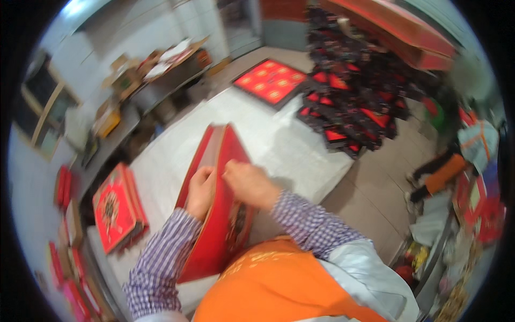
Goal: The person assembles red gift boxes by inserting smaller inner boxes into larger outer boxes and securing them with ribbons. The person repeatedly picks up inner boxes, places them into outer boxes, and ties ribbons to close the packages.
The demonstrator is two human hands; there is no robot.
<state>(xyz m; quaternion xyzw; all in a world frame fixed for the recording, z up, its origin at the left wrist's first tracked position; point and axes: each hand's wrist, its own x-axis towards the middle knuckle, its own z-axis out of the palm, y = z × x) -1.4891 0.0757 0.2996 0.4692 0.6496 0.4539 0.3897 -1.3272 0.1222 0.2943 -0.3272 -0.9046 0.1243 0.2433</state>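
A red printed cardboard gift box (229, 222) stands tilted in front of me against my orange apron, its narrow open side turned up and its pale inside partly showing. My left hand (199, 192) reaches into the opening, fingers closed on the box's edge. Across from it, my right hand (248, 183) is pinched at the rim of the right panel; its fingertips are partly hidden. Another red gift box (117, 209) with a round gold-and-dark print lies to the left on the white-covered table (279, 147).
A dark-edged tray of red-and-gold squares (271, 80) lies at the table's far end. Beside it rises a large heap of black-and-red packages (348, 102). Cartons (126, 75) sit on a back-left bench. A person's legs (445, 174) show at the right.
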